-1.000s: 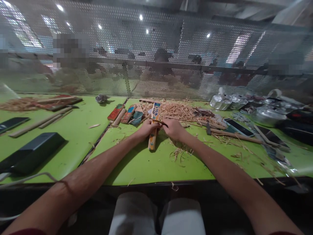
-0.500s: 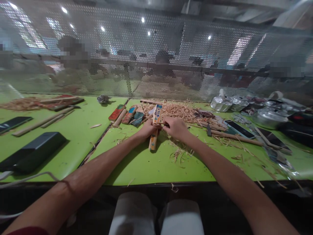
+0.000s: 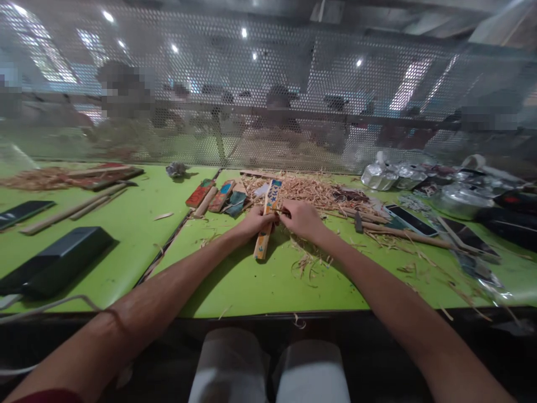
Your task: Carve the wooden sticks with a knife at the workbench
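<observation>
A flat wooden bar (image 3: 262, 242) with blue and orange painted patterns slants upward in front of me, over the green table (image 3: 235, 285). My left hand (image 3: 255, 220) is closed around its middle. Just right of the bar, my right hand (image 3: 300, 217) is closed in a pinch with its fingertips close to the left ones. Something thin and dark shows between the fingertips, too small to make out. Behind the hands lies a heap of curled wood shavings (image 3: 310, 189). Painted blocks (image 3: 200, 193) and a dark green cloth-like piece (image 3: 235, 204) lie left of the heap.
At the right are a hammer (image 3: 358, 223), a phone (image 3: 411, 220), a second dark device (image 3: 467, 238) and foil-like silvery containers (image 3: 380, 176). A black case (image 3: 56, 260), wooden sticks (image 3: 71, 210) and another phone (image 3: 25, 214) lie left. A perforated screen (image 3: 268, 134) stands behind.
The painted bar has tilted slightly, its upper end shifting right and its lower end a little left. Both hands stay at nearly the same place.
</observation>
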Demonstrator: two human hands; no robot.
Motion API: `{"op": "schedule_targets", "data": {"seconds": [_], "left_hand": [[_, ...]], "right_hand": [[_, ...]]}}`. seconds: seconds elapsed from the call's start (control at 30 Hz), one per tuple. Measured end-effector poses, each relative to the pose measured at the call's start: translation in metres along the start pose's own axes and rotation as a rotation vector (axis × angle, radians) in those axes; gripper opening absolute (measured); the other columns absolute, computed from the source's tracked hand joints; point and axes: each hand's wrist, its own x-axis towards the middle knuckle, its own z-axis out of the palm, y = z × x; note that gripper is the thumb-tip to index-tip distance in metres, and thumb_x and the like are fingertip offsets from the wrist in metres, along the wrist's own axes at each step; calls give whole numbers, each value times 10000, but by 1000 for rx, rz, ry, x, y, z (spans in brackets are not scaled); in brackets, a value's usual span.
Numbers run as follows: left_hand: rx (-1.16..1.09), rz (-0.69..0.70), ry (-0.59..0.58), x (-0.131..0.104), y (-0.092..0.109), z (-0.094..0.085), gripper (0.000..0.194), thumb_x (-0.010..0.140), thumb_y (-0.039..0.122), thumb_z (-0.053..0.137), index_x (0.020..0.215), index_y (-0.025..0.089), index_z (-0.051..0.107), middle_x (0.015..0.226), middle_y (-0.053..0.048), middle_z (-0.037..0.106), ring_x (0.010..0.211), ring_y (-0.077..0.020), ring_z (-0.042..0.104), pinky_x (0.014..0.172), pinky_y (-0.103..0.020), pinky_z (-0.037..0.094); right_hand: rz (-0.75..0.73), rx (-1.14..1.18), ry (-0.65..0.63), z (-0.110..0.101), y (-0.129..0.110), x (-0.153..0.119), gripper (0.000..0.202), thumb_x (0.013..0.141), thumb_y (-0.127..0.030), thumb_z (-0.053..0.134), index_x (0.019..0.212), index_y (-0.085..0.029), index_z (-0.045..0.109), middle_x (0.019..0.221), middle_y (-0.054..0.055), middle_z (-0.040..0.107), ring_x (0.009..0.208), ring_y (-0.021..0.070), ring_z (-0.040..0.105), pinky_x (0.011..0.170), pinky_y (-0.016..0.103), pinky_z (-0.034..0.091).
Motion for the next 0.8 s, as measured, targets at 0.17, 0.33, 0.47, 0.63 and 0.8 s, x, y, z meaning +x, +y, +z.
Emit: {"op": "schedule_targets", "data": {"seconds": [0.17, 0.33, 0.47, 0.63, 0.8], "left_hand": [[16, 2, 42, 0, -3, -1, 182, 721, 270, 713, 632, 162, 597, 572, -35, 604, 480, -129, 533, 501, -266, 438], [-13, -3, 87, 3, -9, -2, 227, 736, 290, 755, 677, 184, 562, 583, -32, 595, 498, -134, 544, 510, -272, 449], [-32, 4, 72, 3, -9, -3, 271, 744, 326, 775, 692, 193, 545, 581, -36, 603, 504, -143, 565, 519, -278, 465], [-20, 51, 32, 2, -5, -4, 300, 777, 376, 766, 668, 185, 562, 566, -48, 610, 478, -137, 558, 498, -272, 450], [-91, 89, 19, 5, 0, -4, 318, 781, 401, 772, 672, 179, 573, 610, -34, 619, 478, -121, 557, 500, -266, 465]], "right_hand": [[238, 102, 151, -7, 26, 6, 251, 992, -242, 554, 891, -87, 724, 803, 95, 681, 690, 135, 491, 646, 268, 287], [395, 290, 226, -2, 58, 16, 294, 987, -293, 572, 801, -86, 670, 747, 71, 633, 670, 117, 452, 618, 263, 279], [420, 385, 205, 12, 69, 22, 105, 904, -158, 633, 978, -90, 666, 887, 90, 677, 755, 136, 537, 660, 235, 358], [385, 315, 130, 20, 74, 24, 233, 862, -81, 590, 1077, -138, 657, 964, 89, 690, 804, 166, 619, 704, 243, 455], [245, 341, 27, 14, 64, 24, 322, 803, -17, 570, 1064, -147, 708, 1012, 97, 729, 872, 186, 663, 769, 270, 503]]}}
